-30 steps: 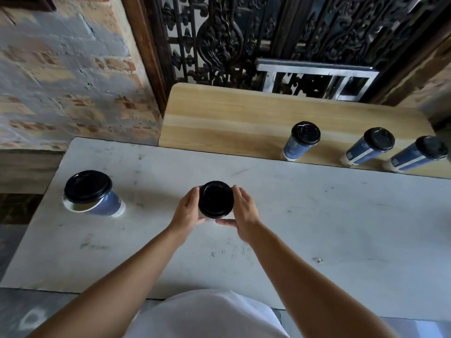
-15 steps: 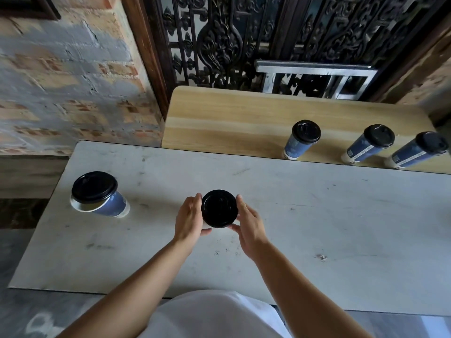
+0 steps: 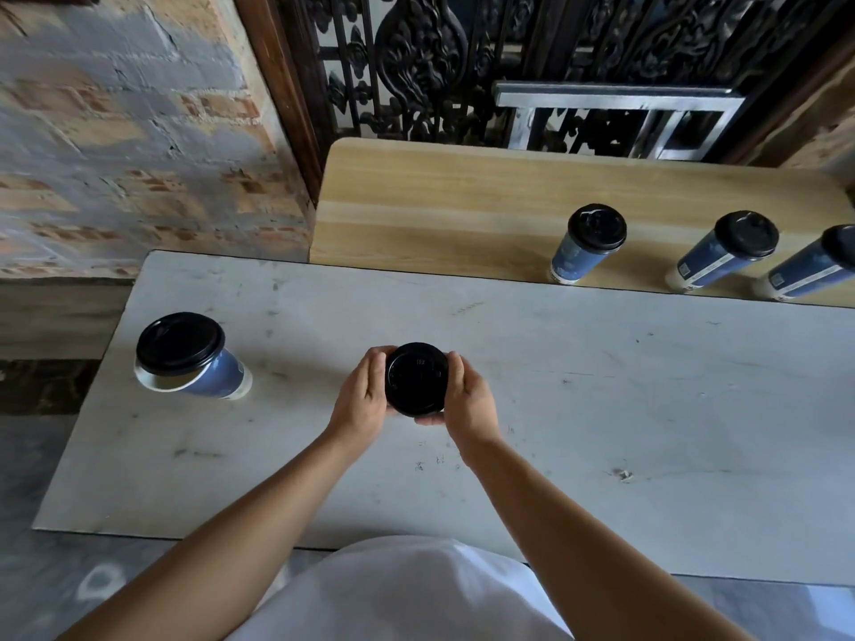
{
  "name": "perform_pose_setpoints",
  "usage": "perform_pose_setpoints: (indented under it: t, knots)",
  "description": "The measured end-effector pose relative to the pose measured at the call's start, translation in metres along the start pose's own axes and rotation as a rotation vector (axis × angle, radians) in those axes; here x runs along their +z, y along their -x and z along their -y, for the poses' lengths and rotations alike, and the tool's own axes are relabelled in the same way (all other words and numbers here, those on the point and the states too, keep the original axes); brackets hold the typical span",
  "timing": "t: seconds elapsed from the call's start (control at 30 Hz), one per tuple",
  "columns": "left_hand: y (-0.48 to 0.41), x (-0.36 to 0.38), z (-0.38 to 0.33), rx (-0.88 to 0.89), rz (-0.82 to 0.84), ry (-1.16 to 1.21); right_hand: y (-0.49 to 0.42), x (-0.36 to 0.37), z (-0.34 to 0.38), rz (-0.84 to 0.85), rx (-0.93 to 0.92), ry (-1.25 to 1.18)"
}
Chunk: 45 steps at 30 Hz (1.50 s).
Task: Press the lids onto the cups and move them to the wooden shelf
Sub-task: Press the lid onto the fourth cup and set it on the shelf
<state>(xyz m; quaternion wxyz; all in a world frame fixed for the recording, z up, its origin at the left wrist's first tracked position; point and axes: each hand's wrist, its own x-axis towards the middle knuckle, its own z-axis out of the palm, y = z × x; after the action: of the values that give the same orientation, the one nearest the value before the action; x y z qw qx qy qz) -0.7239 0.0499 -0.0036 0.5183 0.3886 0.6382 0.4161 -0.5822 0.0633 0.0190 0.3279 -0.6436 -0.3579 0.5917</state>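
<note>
A cup with a black lid (image 3: 415,379) stands on the white table (image 3: 601,409), seen from straight above so its body is hidden. My left hand (image 3: 363,400) clasps its left side and my right hand (image 3: 467,402) its right side. Another blue cup (image 3: 217,377) stands at the table's left, its black lid (image 3: 179,343) resting loosely and off-centre on the rim. Three lidded blue cups (image 3: 585,245) (image 3: 724,256) (image 3: 807,270) stand in a row on the wooden shelf (image 3: 439,210) behind the table.
A brick wall (image 3: 115,131) rises at the left. A dark ornate metal grille (image 3: 462,62) and a metal frame (image 3: 615,118) stand behind the shelf. The left part of the shelf is bare wood.
Both hands have closed in more tightly around the lidded cup, which stays in the same spot on the table. The camera view shifted slightly.
</note>
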Motion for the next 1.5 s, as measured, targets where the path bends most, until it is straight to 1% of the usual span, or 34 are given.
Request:
perform_pose_setpoints:
  t: [0.13,0.23,0.37,0.5,0.63,0.77,0.9,1.0,1.07,1.17,1.23,1.3,1.4,1.5]
  knots:
    - [-0.001,0.003,-0.004,-0.065,-0.01,0.027,0.0,-0.001,0.003,-0.003,0.002,-0.022]
    - [0.001,0.006,-0.006,-0.161,-0.056,0.074,0.004,-0.005,0.001,0.03,0.099,-0.188]
    - [0.011,0.01,-0.003,-0.223,-0.128,0.145,0.013,-0.011,-0.011,0.084,0.093,-0.312]
    - [0.016,0.012,0.002,-0.245,-0.149,0.14,0.018,-0.017,-0.015,0.096,0.055,-0.277]
    - [0.009,0.007,-0.001,-0.247,-0.12,0.062,0.017,-0.018,-0.015,0.087,-0.002,-0.189]
    - [0.008,0.002,-0.003,-0.199,-0.062,0.005,0.013,-0.017,-0.017,0.082,-0.013,-0.116]
    - [0.009,0.0,-0.007,-0.189,0.007,0.031,0.011,-0.014,-0.021,0.071,0.02,-0.15]
    - [0.01,0.002,-0.01,-0.194,0.022,0.054,0.012,-0.009,-0.02,0.036,0.026,-0.168]
    - [0.01,0.002,-0.012,-0.199,0.03,0.095,0.013,-0.008,-0.018,0.046,0.042,-0.198]
    - [0.011,0.001,-0.015,-0.218,0.041,0.135,0.015,-0.015,-0.01,0.104,0.104,-0.263]
    - [0.014,0.003,-0.017,-0.248,0.033,0.179,0.016,-0.019,-0.004,0.115,0.155,-0.284]
    - [0.016,0.006,-0.015,-0.275,0.001,0.254,0.015,-0.021,-0.001,0.088,0.17,-0.31]
    - [0.02,0.01,-0.01,-0.316,-0.084,0.351,0.017,-0.024,-0.004,0.057,0.145,-0.351]
    - [0.026,0.013,-0.006,-0.344,-0.133,0.349,0.02,-0.028,-0.007,0.092,0.112,-0.315]
